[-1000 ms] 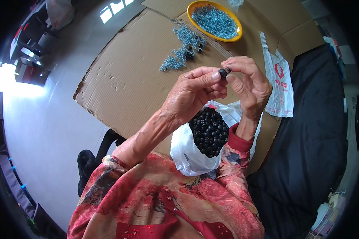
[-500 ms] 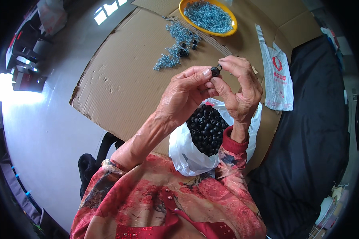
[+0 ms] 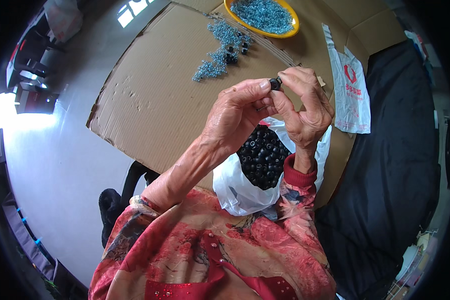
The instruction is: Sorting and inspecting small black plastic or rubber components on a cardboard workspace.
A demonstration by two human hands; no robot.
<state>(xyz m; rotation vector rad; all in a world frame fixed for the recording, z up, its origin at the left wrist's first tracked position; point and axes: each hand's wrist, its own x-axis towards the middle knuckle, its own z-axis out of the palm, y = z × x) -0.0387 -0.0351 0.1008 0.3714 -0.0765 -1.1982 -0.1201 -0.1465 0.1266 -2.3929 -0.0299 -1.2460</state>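
Observation:
Both hands are raised in front of me over a white plastic bag (image 3: 237, 187) full of small black round parts (image 3: 262, 156). My left hand (image 3: 235, 117) and my right hand (image 3: 305, 107) pinch one small black part (image 3: 274, 83) together between their fingertips. Beyond them, on a flattened cardboard sheet (image 3: 155, 105), lies a loose heap of small blue-grey metal pieces (image 3: 217, 52) with a few black parts among them. A yellow bowl (image 3: 261, 17) at the far edge holds more of the blue-grey pieces.
An empty white plastic bag with a red print (image 3: 350, 90) lies flat to the right on the cardboard. A dark cloth (image 3: 385, 165) covers the area at right. Pale floor (image 3: 60, 165) spreads to the left, with dark objects at the upper left.
Both hands, still pinching the small black part, have stayed together; the view has shifted slightly so they sit a little lower and left in the picture.

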